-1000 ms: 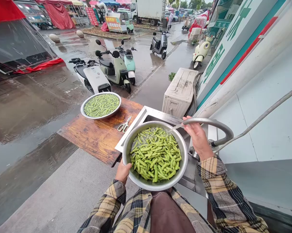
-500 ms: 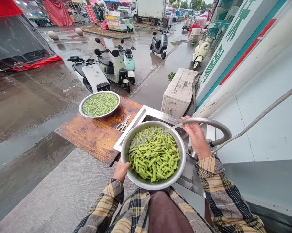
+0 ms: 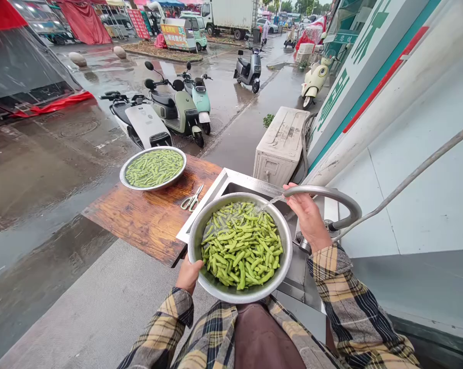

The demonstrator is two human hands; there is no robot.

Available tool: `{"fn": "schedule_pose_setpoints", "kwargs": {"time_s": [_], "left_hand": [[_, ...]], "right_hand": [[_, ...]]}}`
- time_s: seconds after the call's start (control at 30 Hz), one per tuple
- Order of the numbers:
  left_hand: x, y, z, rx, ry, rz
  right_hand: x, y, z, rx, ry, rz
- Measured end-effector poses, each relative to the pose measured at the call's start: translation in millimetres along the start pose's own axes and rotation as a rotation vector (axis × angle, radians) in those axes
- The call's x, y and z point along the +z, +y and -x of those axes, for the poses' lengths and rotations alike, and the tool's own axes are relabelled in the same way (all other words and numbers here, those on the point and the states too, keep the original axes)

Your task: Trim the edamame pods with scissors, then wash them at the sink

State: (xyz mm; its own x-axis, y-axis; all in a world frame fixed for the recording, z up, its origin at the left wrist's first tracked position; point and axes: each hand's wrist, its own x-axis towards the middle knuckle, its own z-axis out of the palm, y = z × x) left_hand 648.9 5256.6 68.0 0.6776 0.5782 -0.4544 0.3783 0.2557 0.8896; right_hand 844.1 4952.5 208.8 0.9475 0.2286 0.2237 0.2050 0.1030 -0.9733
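Note:
A metal bowl (image 3: 287, 256) of green pods (image 3: 242, 246) in water is tilted over the steel sink (image 3: 220, 180). My left hand (image 3: 188, 274) grips the bowl's left rim, thumb on top. With my right hand (image 3: 307, 215) I hold the end of the curved grey faucet (image 3: 341, 201), fingers around its spout. Water (image 3: 272, 201) runs from it into the upper part of the bowl. A second bowl (image 3: 124, 177) of pods under water rests on the wooden board (image 3: 139, 220). Between the two bowls, scissors (image 3: 193, 199) lie on the wood.
Beyond the board stand parked scooters (image 3: 177, 110) on wet ground. A dirty white box-shaped unit (image 3: 279, 148) is behind the sink. Along the right runs a pale wall (image 3: 419, 205) with a grey hose (image 3: 416, 174) in front of it.
The whole view has shifted slightly, so things sit a little further left. Both hands keep their holds, and water still runs into the bowl.

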Motion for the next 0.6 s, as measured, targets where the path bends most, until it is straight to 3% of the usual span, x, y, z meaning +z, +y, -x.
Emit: {"fn": "schedule_pose_setpoints", "kwargs": {"time_s": [0.6], "left_hand": [[3.4,2.2,-0.5,-0.061,-0.016,0.014]], "right_hand": [[-4.0,-6.2,-6.3,0.002,-0.003,0.042]]}}
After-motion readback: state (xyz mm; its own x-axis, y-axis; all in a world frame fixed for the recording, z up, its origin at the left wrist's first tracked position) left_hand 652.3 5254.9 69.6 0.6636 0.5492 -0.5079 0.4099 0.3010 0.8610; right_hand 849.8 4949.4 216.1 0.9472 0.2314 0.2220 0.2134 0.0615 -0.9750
